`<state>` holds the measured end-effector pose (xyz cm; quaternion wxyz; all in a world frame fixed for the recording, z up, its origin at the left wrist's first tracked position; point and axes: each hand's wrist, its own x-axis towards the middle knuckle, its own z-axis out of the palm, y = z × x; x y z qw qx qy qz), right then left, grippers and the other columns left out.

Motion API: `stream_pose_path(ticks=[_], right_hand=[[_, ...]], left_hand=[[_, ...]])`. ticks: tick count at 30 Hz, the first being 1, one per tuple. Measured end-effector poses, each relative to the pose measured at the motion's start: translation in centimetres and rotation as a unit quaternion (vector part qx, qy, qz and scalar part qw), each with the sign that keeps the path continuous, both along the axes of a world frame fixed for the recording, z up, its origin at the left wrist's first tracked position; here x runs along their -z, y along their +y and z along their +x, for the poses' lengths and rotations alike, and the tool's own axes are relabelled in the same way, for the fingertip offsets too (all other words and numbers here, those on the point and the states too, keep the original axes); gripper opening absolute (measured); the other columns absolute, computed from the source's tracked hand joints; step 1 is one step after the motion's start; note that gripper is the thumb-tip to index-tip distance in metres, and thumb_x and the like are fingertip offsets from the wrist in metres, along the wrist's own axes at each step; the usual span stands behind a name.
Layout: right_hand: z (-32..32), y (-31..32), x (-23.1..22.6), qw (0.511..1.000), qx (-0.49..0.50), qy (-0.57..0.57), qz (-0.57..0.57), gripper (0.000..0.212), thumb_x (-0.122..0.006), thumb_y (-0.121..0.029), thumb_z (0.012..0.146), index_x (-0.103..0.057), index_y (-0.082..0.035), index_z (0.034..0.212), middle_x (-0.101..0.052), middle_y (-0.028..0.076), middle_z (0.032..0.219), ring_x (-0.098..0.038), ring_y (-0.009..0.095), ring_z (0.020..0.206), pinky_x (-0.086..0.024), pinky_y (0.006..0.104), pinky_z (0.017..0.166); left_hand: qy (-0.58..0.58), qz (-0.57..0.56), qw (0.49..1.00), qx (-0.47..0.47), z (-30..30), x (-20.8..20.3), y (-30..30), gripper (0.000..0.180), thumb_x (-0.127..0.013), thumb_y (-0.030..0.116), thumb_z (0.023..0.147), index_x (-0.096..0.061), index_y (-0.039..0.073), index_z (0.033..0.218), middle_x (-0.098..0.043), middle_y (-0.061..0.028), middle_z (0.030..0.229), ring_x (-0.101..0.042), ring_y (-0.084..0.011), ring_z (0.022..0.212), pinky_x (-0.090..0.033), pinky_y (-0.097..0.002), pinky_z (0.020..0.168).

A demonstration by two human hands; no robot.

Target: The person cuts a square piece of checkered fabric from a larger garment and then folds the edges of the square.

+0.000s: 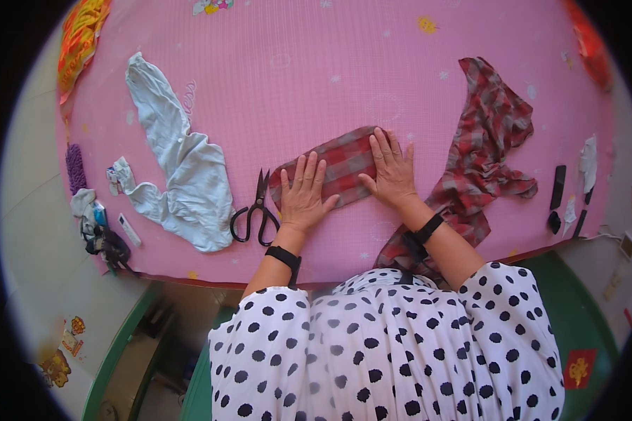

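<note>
While my 2 forearms are slanting inward over the pink counter, my left grip and right grip are resting palm-down, fingers slightly apart, on the left part and right end of the folded plaid cloth, which is lying between black scissors and a rumpled plaid garment.

Red-grey checked cloth, pink tablecloth, pale blue garment, black-dotted white shirt

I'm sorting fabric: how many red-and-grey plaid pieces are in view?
2: a flat plaid piece under the left hand and right hand, a crumpled plaid piece to their right; folds may hide more.
</note>
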<state>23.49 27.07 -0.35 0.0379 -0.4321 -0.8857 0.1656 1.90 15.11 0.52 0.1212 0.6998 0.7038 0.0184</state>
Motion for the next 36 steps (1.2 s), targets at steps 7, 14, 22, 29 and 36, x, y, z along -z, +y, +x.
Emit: stream_pose_path(ticks=[7, 14, 22, 29, 36], right_hand=[[-1.3, -2.3, -0.4, 0.999, -0.009, -0.017, -0.027, 0.094, -0.061, -0.055, 0.087, -0.020, -0.011, 0.159, -0.015, 0.005, 0.167, -0.009, 0.025, 0.155, -0.005, 0.0631, 0.119], [-1.1, -4.5, -2.5, 1.000, 0.016, -0.025, 0.009, 0.091, -0.058, -0.055, 0.090, -0.018, -0.013, 0.160, -0.013, 0.003, 0.168, -0.007, 0.025, 0.155, -0.006, 0.0634, 0.119], [0.5, -5.1, -4.6, 1.000, -0.008, 0.011, 0.012, 0.092, -0.062, -0.052, 0.087, -0.020, -0.012, 0.159, -0.015, 0.005, 0.167, -0.009, 0.026, 0.155, -0.006, 0.0654, 0.118], [6.8, -5.3, -5.6, 0.968, -0.165, 0.131, 0.135, 0.049, -0.067, -0.024, 0.082, -0.057, -0.010, 0.128, -0.055, 0.006, 0.136, -0.048, 0.024, 0.129, -0.036, 0.0447, 0.104], [9.5, -4.2, -5.8, 0.971, -0.148, 0.136, 0.128, 0.033, -0.063, -0.016, 0.082, -0.063, -0.010, 0.114, -0.061, 0.004, 0.117, -0.057, 0.019, 0.111, -0.040, 0.0377, 0.091]], left_hand=[[-0.014, 0.012, 0.999, -0.031, -0.6, -0.6, -3.2, 0.107, -0.069, 0.062, 0.076, -0.021, 0.014, 0.159, -0.015, -0.0104, 0.167, -0.011, -0.0281, 0.155, -0.004, -0.0584, 0.120], [-0.023, 0.027, 0.997, -0.063, -1.5, -1.6, -7.1, 0.111, -0.072, 0.059, 0.075, -0.016, 0.016, 0.160, -0.010, -0.0144, 0.167, -0.008, -0.0325, 0.154, -0.007, -0.0598, 0.120], [-0.065, 0.056, 0.994, -0.074, 0.0, -5.2, -8.4, 0.103, -0.075, 0.052, 0.076, -0.023, 0.017, 0.158, -0.012, -0.0148, 0.166, -0.010, -0.0325, 0.154, -0.010, -0.0595, 0.120], [-0.034, 0.119, 0.988, 0.088, 3.6, -7.2, -9.3, 0.044, -0.075, 0.024, 0.079, -0.065, 0.006, 0.118, -0.059, -0.0130, 0.126, -0.056, -0.0297, 0.119, -0.043, -0.0455, 0.100], [-0.010, 0.091, 0.985, 0.148, 4.7, -6.9, -6.9, 0.020, -0.065, 0.010, 0.081, -0.064, 0.003, 0.100, -0.063, -0.0107, 0.102, -0.062, -0.0273, 0.097, -0.048, -0.0396, 0.084]])
